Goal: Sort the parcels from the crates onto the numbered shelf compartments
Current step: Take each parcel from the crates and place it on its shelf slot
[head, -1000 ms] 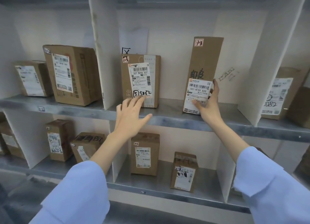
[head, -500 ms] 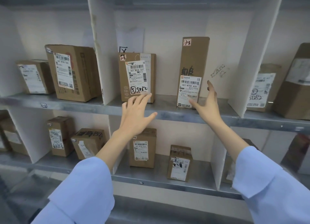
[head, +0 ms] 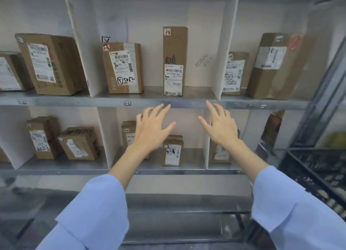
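Shelf unit: grey metal, two tiers in view. Number tags: small, fixed to the front edges.
Dividers: white board panels, upright, some leaning slightly.
Back wall: off-white, with black scribbles.
Frame: dark metal, slanting at far right, blurred.
Floor: grey, dim, blurred, below the lower tier.
Light: soft and even.

Free room: right side of compartment 1-3
Open btwn tall box & right divider; narrower gap btwn tall box & wide box at left; black crate near right.
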`<action>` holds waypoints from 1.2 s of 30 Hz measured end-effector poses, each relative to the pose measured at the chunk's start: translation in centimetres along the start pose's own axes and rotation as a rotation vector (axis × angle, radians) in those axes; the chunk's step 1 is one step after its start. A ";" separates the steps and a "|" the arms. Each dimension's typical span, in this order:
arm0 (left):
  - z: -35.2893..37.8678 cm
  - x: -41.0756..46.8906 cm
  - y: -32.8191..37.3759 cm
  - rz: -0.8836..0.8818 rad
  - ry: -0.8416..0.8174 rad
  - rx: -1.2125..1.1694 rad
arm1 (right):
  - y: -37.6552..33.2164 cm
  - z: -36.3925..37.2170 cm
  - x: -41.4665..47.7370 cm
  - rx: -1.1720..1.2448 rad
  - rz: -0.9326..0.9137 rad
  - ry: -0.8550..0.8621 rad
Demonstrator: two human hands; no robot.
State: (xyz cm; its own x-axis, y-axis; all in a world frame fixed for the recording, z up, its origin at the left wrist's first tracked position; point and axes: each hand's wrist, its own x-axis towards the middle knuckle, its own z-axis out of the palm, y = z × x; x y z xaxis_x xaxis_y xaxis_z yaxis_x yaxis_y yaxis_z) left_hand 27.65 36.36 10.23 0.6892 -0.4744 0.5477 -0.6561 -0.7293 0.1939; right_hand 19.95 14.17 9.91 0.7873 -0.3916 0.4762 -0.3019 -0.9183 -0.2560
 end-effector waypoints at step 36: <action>21.1 8.9 43.1 0.644 -0.305 -0.371 | 43.0 -11.7 -11.0 -0.238 0.732 0.020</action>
State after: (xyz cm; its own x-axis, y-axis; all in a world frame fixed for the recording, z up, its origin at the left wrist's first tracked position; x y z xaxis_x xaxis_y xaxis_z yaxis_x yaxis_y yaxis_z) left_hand 12.00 -9.68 6.27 0.1593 -0.8989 0.4081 -0.9758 -0.0806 0.2034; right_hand -8.00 -21.69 3.51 0.3332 -0.9031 0.2709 -0.8516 -0.4116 -0.3246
